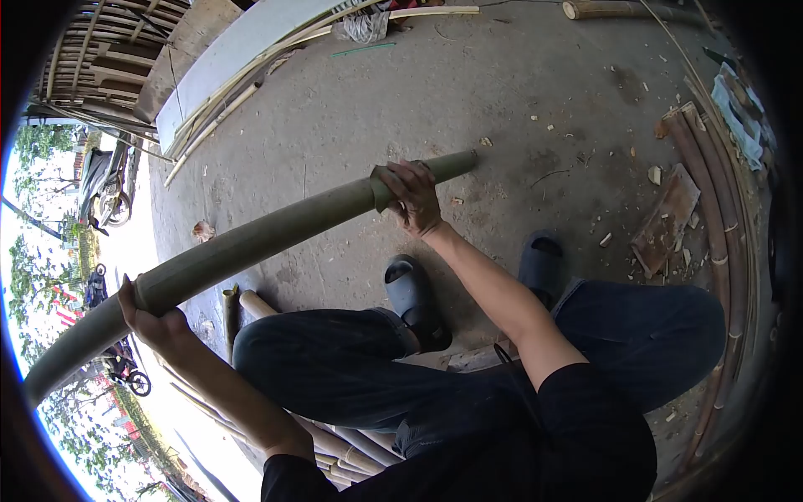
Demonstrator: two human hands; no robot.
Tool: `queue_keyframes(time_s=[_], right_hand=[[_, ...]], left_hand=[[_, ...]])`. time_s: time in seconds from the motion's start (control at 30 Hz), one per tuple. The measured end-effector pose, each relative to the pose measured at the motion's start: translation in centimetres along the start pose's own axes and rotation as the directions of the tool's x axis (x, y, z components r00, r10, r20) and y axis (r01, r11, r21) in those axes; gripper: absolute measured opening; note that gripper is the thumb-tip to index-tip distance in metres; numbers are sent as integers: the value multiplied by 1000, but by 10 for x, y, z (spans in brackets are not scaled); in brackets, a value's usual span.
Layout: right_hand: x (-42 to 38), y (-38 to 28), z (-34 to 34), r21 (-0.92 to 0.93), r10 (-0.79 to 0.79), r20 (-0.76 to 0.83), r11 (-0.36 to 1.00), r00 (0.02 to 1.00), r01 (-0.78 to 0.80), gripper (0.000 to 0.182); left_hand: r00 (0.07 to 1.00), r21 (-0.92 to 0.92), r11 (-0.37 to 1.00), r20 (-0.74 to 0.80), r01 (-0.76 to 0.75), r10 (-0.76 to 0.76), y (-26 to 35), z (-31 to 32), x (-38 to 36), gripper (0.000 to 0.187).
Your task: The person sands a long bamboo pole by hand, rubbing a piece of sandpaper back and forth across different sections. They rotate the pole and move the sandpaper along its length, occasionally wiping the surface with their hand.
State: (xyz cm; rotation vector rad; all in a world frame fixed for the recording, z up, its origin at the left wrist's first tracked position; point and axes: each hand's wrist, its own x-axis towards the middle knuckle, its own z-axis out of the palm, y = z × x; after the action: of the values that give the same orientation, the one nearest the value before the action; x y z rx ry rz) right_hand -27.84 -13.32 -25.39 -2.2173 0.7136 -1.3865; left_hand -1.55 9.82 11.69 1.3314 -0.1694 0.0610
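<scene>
A thick green bamboo pole (259,238) runs slantwise in front of me, from the lower left edge of the view up to its cut end over the concrete floor. My left hand (155,325) grips it from below beside a node, with part of the fingers hidden behind the pole. Nearer the far end, my right hand (411,199) is closed round the pole. Right at those fingers, a raised greenish collar (381,189) stands out from the pole's surface.
Long brown bamboo poles (711,209) lie along the right side, beside a worn board (667,219) and scattered chips. Thin bamboo strips (219,117) lie at the upper left. My sandals (407,293) rest on the floor. Cut bamboo (347,452) lies by my left leg; motorbikes (109,188) stand outside.
</scene>
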Motion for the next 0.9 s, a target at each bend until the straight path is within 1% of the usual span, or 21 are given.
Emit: queue_keyframes(time_s=[0.03,0.07,0.1,0.13,0.17,0.23,0.27,0.3,0.33,0.4,0.47,0.53,0.57,0.6,0.63,0.67,0.7,0.73,0.8,0.87,0.9], right_hand=[[-5,15,-6,-1,102,10,995,995,-102,50],[-17,43,-5,-31,202,-42,979,978,-204,53],[-32,73,-13,-76,298,-7,952,955,-297,50],[-41,101,-25,-153,238,40,961,970,-230,47],[-42,119,-31,-151,222,29,965,975,-215,47],[-39,144,-37,-84,223,303,975,926,-207,45],[-23,133,-32,-75,136,254,990,958,-121,48],[-10,118,-26,16,174,378,981,909,-195,51],[25,85,-28,97,193,492,957,849,-274,55],[67,32,-20,61,237,664,928,709,-368,63],[111,-24,-27,12,187,862,922,471,-387,62],[115,-73,-30,257,13,716,925,698,-281,53],[115,-85,-33,259,19,716,921,698,-291,53],[114,-95,-35,343,-47,628,913,776,-222,50],[110,-101,-34,419,-113,531,897,840,-144,48],[99,-97,-32,428,-116,538,891,835,-152,48],[80,-85,-31,377,-104,405,924,908,-62,48],[64,-70,-32,305,-106,259,952,960,23,49],[37,-34,-40,216,-57,205,976,977,11,50],[6,12,-37,125,15,158,992,987,-35,49],[-5,36,-41,94,75,189,991,979,-94,48]], left_hand=[[1000,-9,1000,-8,-4,4,-2,-2,1,33],[999,-23,999,-14,33,-33,-6,-4,3,33],[998,-42,997,-15,67,-68,-7,-4,6,33],[997,-74,994,-27,77,-79,-7,1,-1,32],[997,-91,994,-25,66,-68,-5,4,-2,32],[998,-91,994,12,64,-63,-7,4,-7,29],[999,-93,995,-27,44,-47,-3,14,-17,27],[999,-93,995,-33,25,-28,-2,20,-23,28],[1000,-88,996,-12,9,-11,-2,18,-21,29],[1000,-69,998,15,-5,6,1,18,-24,30],[1000,-99,995,-26,5,-8,7,29,-35,31],[1000,-125,992,11,11,-10,7,30,-38,31],[1000,-145,989,27,17,-13,7,27,-39,32],[998,-143,990,65,8,1,7,25,-39,32],[998,-130,992,56,7,0,6,21,-36,32],[999,-133,991,28,20,-17,3,16,-30,31],[999,-138,990,3,33,-33,1,11,-23,30],[999,-132,991,-3,32,-33,-2,9,-17,30],[996,-67,995,-29,78,-80,-8,4,-7,27],[996,-46,995,-25,85,-86,-15,-2,3,26],[995,-26,995,-17,93,-94,-17,-2,7,25]])
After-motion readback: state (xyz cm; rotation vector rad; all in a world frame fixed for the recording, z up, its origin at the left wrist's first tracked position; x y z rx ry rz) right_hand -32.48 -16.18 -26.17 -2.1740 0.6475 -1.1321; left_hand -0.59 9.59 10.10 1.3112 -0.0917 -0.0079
